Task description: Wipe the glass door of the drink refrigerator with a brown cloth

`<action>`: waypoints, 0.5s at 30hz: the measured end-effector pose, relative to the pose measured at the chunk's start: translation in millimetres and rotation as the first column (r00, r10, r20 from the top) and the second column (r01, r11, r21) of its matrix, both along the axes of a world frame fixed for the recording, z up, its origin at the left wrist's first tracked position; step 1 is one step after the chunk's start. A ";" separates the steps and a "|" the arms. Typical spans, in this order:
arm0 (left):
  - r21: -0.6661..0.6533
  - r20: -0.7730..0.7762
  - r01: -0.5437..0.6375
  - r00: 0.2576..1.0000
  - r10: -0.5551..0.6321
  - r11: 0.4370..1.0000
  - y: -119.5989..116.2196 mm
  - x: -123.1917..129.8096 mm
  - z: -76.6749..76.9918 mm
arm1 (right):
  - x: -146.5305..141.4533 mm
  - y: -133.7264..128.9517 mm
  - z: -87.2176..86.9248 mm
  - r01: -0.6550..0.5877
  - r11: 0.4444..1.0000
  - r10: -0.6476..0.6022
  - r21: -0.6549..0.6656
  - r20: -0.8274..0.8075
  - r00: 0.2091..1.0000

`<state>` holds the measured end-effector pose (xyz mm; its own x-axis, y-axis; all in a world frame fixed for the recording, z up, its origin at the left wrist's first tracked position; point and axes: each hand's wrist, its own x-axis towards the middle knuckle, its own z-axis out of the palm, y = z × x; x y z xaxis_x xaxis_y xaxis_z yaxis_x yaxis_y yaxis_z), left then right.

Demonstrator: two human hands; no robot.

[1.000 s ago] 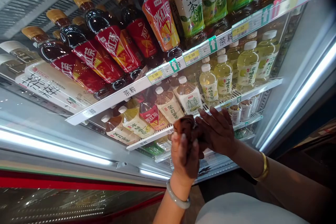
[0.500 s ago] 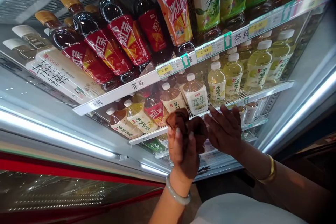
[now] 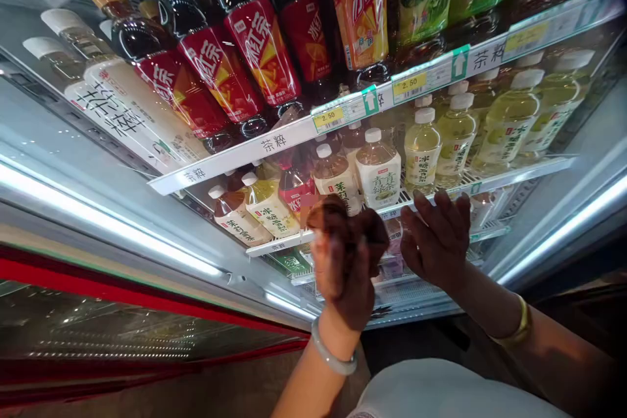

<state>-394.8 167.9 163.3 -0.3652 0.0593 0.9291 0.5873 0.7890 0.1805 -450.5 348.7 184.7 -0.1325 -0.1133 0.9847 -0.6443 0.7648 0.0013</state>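
Note:
My left hand (image 3: 340, 277), a pale bangle at its wrist, is closed around a crumpled brown cloth (image 3: 375, 238). The cloth bunches above and beside the fingers, and parts of it are blurred. To the right, my right hand (image 3: 438, 245) is raised with its fingers stretched out and nothing in it; a gold bangle circles that forearm. Its fingertips come close to the front edge of the middle shelf (image 3: 529, 173). Behind the hands stand a green tea bottle (image 3: 383, 173) and a pale yellow drink bottle (image 3: 424, 150).
Large dark red tea bottles (image 3: 264, 52) lean on the upper shelf, whose front rail (image 3: 274, 142) carries price tags. Light strips run along the cooler's left wall (image 3: 98, 225) and right wall (image 3: 563, 228). A red edge (image 3: 122, 294) borders the lower left.
The shelves have shifted in view, mostly to the right. My right hand has moved rightward, away from my left hand. The left hand keeps its grip on the brown cloth.

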 end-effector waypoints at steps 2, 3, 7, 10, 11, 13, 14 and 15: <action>-0.067 -0.134 -0.063 0.990 0.054 0.996 11.3 1.7 -4.5 | -0.9 0.8 -1.2 -0.008 1.000 0.008 0.018 -0.009 1.000; -0.109 -0.176 -0.091 0.982 0.071 0.990 17.0 3.1 -5.4 | -0.8 1.0 -1.8 -0.013 1.000 0.013 0.024 -0.011 1.000; -0.147 -0.181 -0.087 0.982 0.059 0.985 25.1 6.7 13.5 | 5.6 -5.0 -0.8 -0.036 0.999 0.037 -0.015 0.035 0.999; -0.084 -0.166 -0.083 0.984 0.068 0.993 18.3 5.7 33.9 | 14.9 -18.2 4.4 -0.079 0.995 0.087 -0.062 0.137 0.987; -0.070 -0.151 -0.090 0.985 0.079 0.993 16.0 5.7 35.6 | 17.7 -23.1 6.3 -0.092 0.993 0.103 -0.071 0.161 0.982; -0.070 -0.114 -0.102 0.989 0.093 0.992 12.8 7.3 28.0 | 21.3 -32.1 9.2 -0.097 0.992 0.111 -0.085 0.173 0.979; -0.070 -0.098 -0.102 0.991 0.095 0.992 11.8 9.0 19.9 | 22.3 -35.8 9.7 -0.092 0.992 0.106 -0.088 0.170 0.980; -0.064 -0.085 -0.097 0.992 0.092 0.993 10.8 11.2 10.5 | 22.8 -38.9 9.3 -0.087 0.993 0.100 -0.084 0.165 0.981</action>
